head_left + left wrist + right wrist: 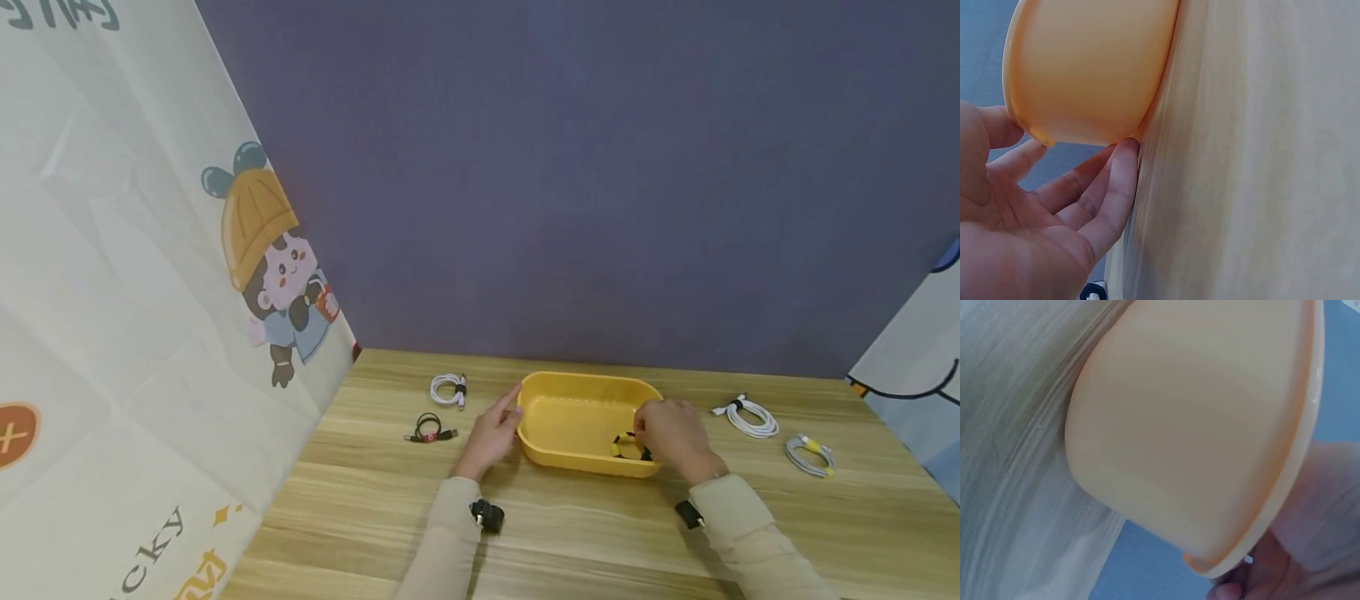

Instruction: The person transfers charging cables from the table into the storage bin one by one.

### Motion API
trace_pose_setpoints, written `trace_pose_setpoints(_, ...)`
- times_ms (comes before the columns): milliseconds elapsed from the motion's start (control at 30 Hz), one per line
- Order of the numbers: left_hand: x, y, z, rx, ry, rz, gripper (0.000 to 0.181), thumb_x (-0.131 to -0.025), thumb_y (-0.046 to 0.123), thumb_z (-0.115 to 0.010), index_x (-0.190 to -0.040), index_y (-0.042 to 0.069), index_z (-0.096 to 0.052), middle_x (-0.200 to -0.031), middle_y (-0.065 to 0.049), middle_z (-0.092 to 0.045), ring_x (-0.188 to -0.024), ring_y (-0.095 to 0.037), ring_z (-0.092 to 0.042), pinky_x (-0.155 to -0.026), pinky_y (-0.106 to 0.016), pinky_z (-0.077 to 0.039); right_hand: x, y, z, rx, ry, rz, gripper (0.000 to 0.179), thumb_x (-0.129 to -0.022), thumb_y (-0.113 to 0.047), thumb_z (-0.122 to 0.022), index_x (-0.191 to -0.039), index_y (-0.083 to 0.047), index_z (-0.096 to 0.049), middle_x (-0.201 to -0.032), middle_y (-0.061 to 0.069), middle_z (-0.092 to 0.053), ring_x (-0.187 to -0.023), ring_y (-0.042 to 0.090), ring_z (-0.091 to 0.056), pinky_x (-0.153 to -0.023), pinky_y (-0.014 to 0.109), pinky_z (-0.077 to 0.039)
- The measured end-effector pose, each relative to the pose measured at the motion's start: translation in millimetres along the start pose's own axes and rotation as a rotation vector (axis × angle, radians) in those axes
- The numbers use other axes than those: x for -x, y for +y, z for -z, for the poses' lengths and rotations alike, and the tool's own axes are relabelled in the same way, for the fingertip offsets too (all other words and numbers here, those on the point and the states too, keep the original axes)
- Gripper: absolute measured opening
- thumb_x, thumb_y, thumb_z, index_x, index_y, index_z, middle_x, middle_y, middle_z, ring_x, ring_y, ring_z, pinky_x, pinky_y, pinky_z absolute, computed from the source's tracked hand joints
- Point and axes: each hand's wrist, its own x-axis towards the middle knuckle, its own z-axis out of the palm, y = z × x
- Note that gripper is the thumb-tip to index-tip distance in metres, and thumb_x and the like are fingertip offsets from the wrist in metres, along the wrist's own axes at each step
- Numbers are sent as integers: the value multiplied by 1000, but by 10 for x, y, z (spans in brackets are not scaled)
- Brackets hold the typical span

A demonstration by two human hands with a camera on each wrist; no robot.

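A yellow plastic basket [577, 462] stands on the wooden table in front of me. My left hand [491, 433] rests against its left end, with thumb and fingertips at the wall and rim; the left wrist view shows these fingers [1124, 169] extended and loosely spread. Over the right end, my right hand [675, 433] reaches down inside and pinches a coiled black cable with yellow parts [617, 447]. In the right wrist view the basket's wall [1185, 425] hides most of that hand's fingers and the cable.
Left of the basket lie a coiled white cable [446, 389] and a small black cable [429, 432]. To the right are another white cable [753, 419] and a grey cable with yellow ends [810, 457]. A dark partition [562, 183] rises behind the table [360, 517].
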Motion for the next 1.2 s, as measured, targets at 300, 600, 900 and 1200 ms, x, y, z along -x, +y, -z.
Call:
trace_pose_setpoints(300, 0, -4, -7, 10, 1, 10, 48, -109, 32, -48, -157, 32, -42, -115, -15, -74, -76, -19, -68, -66, -27, -54, -58, -35, -6, 70, -44, -23, 30, -81, 0, -69, -59, -20, -67, -63, -4, -66, -62, 19, -60, -67, 48, -47)
trace_pose_setpoints(600, 9, 8, 10, 31, 0, 19, 48, -109, 32, -48, -157, 31, -43, -112, -13, -74, -73, -17, -65, -64, -27, -52, -106, -40, -73, 150, -64, -38, 36, -85, -1, -68, -56, -21, -63, -67, 5, -70, -65, 29, -64, -67, 52, -48)
trace_pose_setpoints(900, 18, 22, 11, 39, -3, 22, 48, -109, 32, -48, -157, 32, -43, -111, -14, -74, -73, -19, -64, -62, -28, -52, -118, -72, -65, 180, -88, -58, 35, -89, 0, -63, -60, -19, -64, -74, 9, -72, -70, 33, -67, -70, 52, -50)
trace_pose_setpoints(1200, 11, 25, 13, 20, -3, 21, 48, -109, 32, -47, -157, 31, -42, -114, -15, -74, -74, -18, -66, -65, -28, -53, -108, -110, -52, 195, -99, -77, 33, -90, 1, -61, -63, -17, -66, -80, 14, -74, -75, 36, -66, -76, 56, -50)
